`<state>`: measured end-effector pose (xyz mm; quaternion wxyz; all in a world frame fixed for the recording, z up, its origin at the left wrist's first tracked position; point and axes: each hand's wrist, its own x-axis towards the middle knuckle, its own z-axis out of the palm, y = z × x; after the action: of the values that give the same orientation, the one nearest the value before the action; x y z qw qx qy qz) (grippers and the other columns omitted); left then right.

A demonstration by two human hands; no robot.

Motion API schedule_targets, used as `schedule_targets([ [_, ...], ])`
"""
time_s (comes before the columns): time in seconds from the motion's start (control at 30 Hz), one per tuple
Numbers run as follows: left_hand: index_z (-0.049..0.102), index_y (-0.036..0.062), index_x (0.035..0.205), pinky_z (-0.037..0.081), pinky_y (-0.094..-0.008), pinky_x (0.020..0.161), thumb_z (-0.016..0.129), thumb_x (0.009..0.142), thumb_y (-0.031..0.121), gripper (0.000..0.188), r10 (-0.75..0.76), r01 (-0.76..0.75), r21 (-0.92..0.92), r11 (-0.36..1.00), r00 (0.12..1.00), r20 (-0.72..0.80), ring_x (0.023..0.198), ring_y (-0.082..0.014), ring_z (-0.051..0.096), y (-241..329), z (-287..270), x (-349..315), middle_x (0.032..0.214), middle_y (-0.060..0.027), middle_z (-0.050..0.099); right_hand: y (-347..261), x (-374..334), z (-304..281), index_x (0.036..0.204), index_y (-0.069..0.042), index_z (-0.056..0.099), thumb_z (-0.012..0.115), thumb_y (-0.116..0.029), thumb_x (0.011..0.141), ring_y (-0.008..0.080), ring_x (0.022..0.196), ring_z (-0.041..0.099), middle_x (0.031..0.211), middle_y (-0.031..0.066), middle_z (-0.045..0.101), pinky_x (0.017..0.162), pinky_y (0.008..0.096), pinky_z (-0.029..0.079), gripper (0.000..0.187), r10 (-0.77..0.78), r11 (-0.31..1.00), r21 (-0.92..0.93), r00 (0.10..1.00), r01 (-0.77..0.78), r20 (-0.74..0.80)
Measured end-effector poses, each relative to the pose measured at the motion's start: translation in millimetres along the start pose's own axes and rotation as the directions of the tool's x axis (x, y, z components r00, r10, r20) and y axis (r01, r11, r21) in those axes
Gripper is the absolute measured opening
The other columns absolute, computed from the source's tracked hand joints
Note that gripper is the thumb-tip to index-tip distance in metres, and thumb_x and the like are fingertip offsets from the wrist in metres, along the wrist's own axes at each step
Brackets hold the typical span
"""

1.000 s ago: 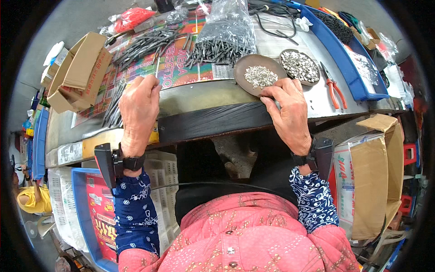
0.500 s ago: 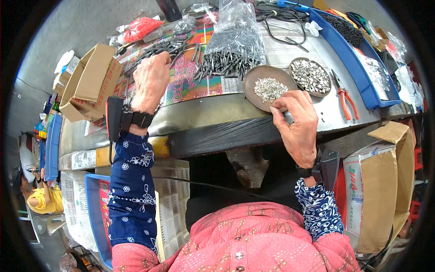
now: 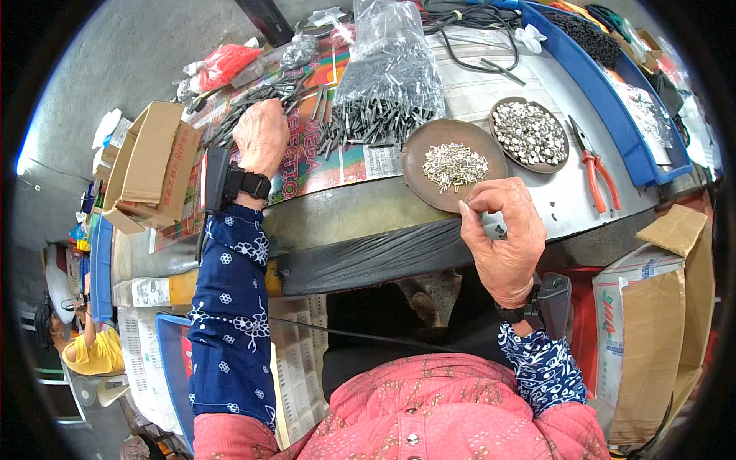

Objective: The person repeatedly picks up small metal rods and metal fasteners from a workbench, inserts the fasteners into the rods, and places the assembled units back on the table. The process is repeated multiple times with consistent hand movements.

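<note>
My left hand [image 3: 261, 138], its fingers curled under and mostly hidden, is over the near side of a pile of thin black rods [image 3: 280, 90]. What it holds, if anything, does not show. My right hand [image 3: 504, 241] is closed in a pinch at the near rim of a round brown dish [image 3: 418, 169]. Any piece between thumb and fingertip is too small to make out. A heap of small metal pins [image 3: 454, 165] lies in this dish. Right behind it, a second dark dish [image 3: 566, 149] holds small silvery round pieces [image 3: 529, 132].
A clear plastic bag [image 3: 391, 61] spills short black rods [image 3: 376, 123]. Red-handled pliers [image 3: 594, 172] lie right of the dishes, beside a long blue tray [image 3: 602, 96]. Cardboard boxes stand at the left [image 3: 157, 165] and lower right [image 3: 652, 330]. A person in yellow [image 3: 96, 353] is far left.
The view has shifted slightly. My left hand has moved a little right and nearer. My right hand has drawn slightly nearer to me, its thumb and index finger still pinched at the dish rim.
</note>
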<state>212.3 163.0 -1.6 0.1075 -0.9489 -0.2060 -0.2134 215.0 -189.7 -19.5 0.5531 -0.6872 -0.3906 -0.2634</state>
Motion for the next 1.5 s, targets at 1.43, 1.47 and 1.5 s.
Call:
schedule_targets([
  [1.43,0.06,-0.0009,0.097,0.043,-0.0194,0.05,0.065,0.085,-0.002,0.013,-0.069,0.17,-0.983,0.066,0.984,0.165,0.056,-0.0057,0.055,120.8,-132.2,-201.8,0.072,-0.0022,0.063,-82.4,-5.5,-4.3,0.093,0.0,0.066,0.06,0.011,0.077,0.013,0.077,0.06,0.09,0.0081,0.064,0.066,0.0238,0.048,0.02,-0.015,0.983,0.181,0.964,-0.035,0.267],
  [1.47,0.06,-0.0008,0.098,0.043,-0.0206,0.048,0.066,0.084,-0.003,0.015,-0.097,0.187,-0.982,-0.016,0.977,0.188,0.055,-0.0061,0.056,123.1,-133.7,-203.7,0.067,-0.0022,0.062,-82.9,-5.3,-3.7,0.093,0.0,0.066,0.06,0.011,0.077,0.0129,0.077,0.059,0.09,0.0081,0.064,0.066,0.0238,0.048,0.02,-0.034,0.985,0.175,0.964,-0.013,0.264],
  [1.5,0.059,-0.0007,0.098,0.043,-0.0199,0.048,0.066,0.084,-0.003,0.016,-0.08,0.221,-0.974,-0.047,0.971,0.224,0.055,-0.0052,0.055,123.0,-135.9,-205.7,0.068,-0.0018,0.062,-84.3,-6.3,-2.4,0.092,0.0,0.066,0.06,0.011,0.077,0.0126,0.077,0.059,0.09,0.0075,0.063,0.066,0.0237,0.048,0.02,-0.013,0.98,0.193,0.962,-0.042,0.272],
])
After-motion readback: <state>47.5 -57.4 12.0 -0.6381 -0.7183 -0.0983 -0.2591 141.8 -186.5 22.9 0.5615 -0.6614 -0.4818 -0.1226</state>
